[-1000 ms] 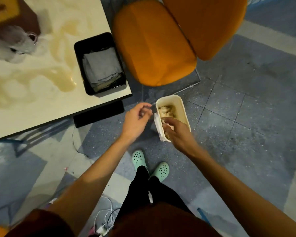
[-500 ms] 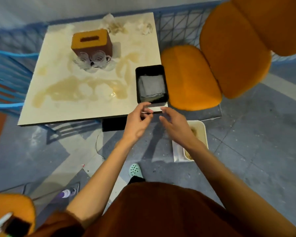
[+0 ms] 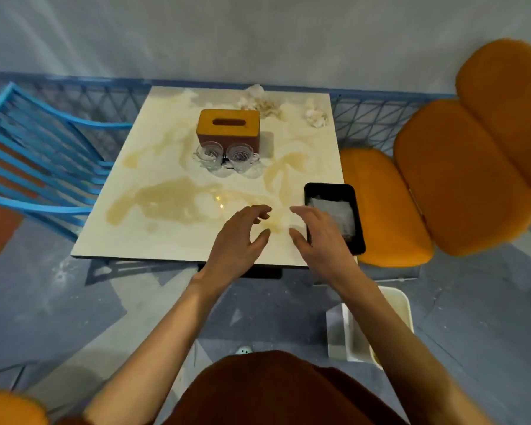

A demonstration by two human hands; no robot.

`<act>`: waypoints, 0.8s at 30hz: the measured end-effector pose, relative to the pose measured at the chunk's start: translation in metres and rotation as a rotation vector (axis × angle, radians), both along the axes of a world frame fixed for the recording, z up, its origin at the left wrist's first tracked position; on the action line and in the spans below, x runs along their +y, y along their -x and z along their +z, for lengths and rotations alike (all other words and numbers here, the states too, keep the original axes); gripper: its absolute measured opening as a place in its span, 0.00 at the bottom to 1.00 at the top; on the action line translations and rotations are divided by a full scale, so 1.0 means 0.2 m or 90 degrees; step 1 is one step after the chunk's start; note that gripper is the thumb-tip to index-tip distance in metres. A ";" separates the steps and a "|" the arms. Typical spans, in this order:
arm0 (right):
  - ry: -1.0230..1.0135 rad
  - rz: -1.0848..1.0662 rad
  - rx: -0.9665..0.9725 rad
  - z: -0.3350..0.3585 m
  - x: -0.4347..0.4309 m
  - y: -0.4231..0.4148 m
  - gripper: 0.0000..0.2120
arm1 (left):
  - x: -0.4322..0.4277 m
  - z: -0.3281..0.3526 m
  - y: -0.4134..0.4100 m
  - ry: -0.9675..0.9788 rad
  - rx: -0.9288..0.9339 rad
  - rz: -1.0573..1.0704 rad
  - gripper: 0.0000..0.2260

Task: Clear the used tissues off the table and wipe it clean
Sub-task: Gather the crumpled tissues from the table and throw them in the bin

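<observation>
Farthest away, crumpled white used tissues [image 3: 259, 101] lie along the far right edge of the stained cream square bench [image 3: 154, 228], behind a brown tissue box [image 3: 229, 127]. Over the near edge hover the left hand [image 3: 236, 240] and right hand [image 3: 322, 240], fingers spread, each grip empty. The right hand is at the left rim of a black rectangular tray [image 3: 328, 187] holding a grey cloth [image 3: 342, 213].
</observation>
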State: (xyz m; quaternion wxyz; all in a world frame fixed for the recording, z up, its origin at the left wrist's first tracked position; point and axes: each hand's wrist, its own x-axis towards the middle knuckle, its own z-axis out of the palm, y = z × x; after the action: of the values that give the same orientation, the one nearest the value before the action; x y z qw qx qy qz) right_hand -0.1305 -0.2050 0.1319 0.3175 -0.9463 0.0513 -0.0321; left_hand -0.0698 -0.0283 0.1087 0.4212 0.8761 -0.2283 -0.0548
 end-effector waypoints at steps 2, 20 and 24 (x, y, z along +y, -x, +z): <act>0.004 -0.004 0.002 0.00 0.07 -0.09 0.20 | 0.09 0.00 -0.09 -0.012 -0.011 -0.004 0.19; -0.026 -0.111 -0.053 0.07 0.10 -0.67 0.22 | 0.13 0.07 -0.78 -0.007 -0.052 -0.050 0.19; -0.011 -0.103 -0.049 0.06 0.03 -0.86 0.22 | 0.08 0.09 -0.96 0.000 -0.061 -0.069 0.18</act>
State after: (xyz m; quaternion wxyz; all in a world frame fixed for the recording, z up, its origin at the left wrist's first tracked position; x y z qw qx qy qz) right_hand 0.0413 -0.1994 0.1445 0.3239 -0.9343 0.1160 -0.0934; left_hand 0.1223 -0.0115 0.1266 0.4063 0.8641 -0.2949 -0.0354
